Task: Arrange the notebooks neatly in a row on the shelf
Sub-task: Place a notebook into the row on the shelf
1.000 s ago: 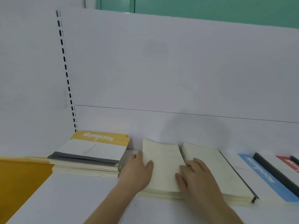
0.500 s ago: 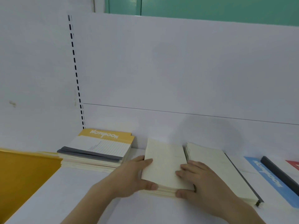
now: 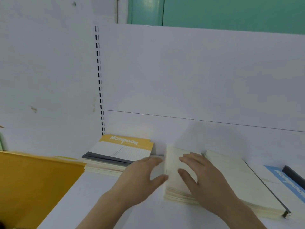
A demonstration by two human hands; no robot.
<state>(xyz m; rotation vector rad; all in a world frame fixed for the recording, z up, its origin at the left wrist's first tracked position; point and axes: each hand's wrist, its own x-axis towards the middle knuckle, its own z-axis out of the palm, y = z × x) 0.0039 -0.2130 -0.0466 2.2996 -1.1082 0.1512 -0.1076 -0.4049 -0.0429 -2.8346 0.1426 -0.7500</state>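
Far left, yellow box [image 3: 33,187] and the yellow notebook stack [image 3: 120,154] parked against the back panel, same as a second ago; then left hand [image 3: 140,177], fingers straight and apart, thumb touching the left edge of the cream stack [image 3: 176,176], no longer flat on top like a second back. Right hand [image 3: 206,182] next, fingers spread flat and pressing on the stack, nothing clamped; blue notebook [image 3: 290,182] further right on the shelf [image 3: 132,212]. Looks like squaring up, row not done yet.
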